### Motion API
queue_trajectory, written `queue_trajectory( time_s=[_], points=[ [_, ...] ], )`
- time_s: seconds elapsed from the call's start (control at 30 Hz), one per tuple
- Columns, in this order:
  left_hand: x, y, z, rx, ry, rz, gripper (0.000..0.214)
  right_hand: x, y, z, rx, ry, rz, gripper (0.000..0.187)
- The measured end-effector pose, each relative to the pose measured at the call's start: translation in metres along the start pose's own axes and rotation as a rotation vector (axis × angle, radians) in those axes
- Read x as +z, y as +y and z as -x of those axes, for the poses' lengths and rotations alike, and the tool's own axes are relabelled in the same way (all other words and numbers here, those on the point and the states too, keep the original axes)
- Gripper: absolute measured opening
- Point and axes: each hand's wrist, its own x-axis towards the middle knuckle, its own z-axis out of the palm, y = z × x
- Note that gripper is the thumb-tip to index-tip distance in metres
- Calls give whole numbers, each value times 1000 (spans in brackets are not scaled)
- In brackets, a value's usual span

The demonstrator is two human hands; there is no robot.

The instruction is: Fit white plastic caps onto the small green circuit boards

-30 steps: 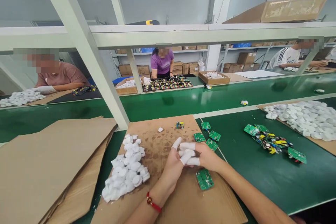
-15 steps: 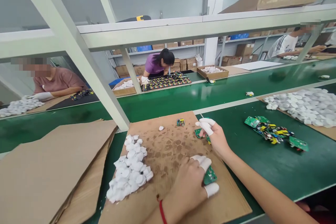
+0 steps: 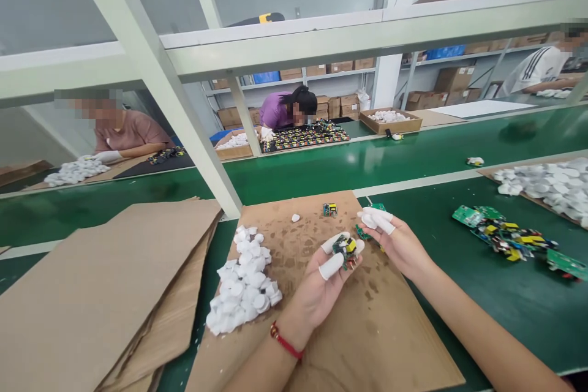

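My left hand [image 3: 316, 291], with white finger cots, is closed round a small circuit board [image 3: 345, 248], its yellow and dark parts turned up. My right hand [image 3: 390, 236], also in finger cots, pinches a thin stick-like tool [image 3: 368, 200]; only its narrow tip shows, so its kind is unclear. Green circuit boards [image 3: 362, 233] lie just behind the right fingers, partly hidden. Another small board [image 3: 329, 209] rests near the far edge of the cardboard sheet [image 3: 386, 343]. A heap of white caps or pads [image 3: 248, 282] lies to the left, with a single white piece [image 3: 295, 218] apart from it.
Stacked cardboard [image 3: 101, 282] lies left. A metal post [image 3: 202, 159] rises at the sheet's far left corner. Piled circuit boards [image 3: 509, 236] and more white pieces [image 3: 551, 187] are on the right. Co-workers sit across the green belt [image 3: 298, 174].
My left hand has turned over and risen from the cardboard, bringing the circuit board up, parts side showing. The right hand stays near the green boards. The view has shifted left.
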Motion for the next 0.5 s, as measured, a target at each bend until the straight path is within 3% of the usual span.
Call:
queue_trajectory(
  time_s=[0.2,0.33,0.5],
  points=[
    [0,1,0,-34,-81,-48,41,12,-12,17,-13,-153,-70,34],
    [1,-1,0,-60,-38,-77,41,10,-18,27,-73,-305,-19,36],
    [2,-5,-1,-64,-88,-110,35,5,-19,34,-72,-593,236,13]
  ],
)
